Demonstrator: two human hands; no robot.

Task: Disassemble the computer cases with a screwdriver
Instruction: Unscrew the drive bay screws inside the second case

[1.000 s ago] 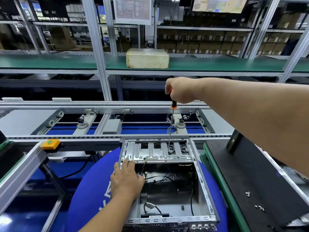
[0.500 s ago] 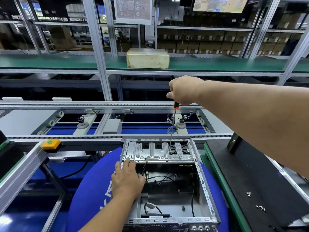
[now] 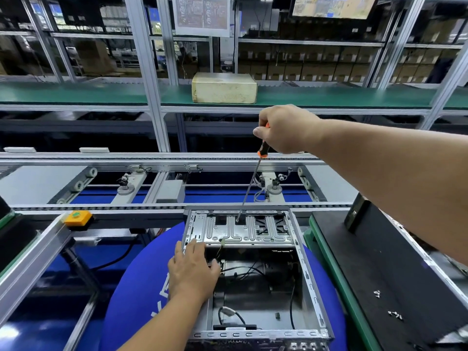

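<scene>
Computer case (image 3: 307,279) sits open at lower centre of the frame on a blue round mat (image 3: 131,295). Right hand (image 3: 285,130) is wrapped around the screwdriver (image 3: 249,186), tip down in a slot of the ribbed metal bracket (image 3: 238,230) at the case's far end. Left hand (image 3: 191,271) lies flat with loose fingers on the left wall, gripping nothing. Risks — the long, tilted shaft could slip off the screw head and strip it, or a freed screw may drop among the cables (image 3: 243,271).

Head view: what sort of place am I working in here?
Likely a factory assembly or teardown line: a roller conveyor track, aluminium-framed green-matted shelving, and an open grey metal computer case on a blue round mat.
</scene>
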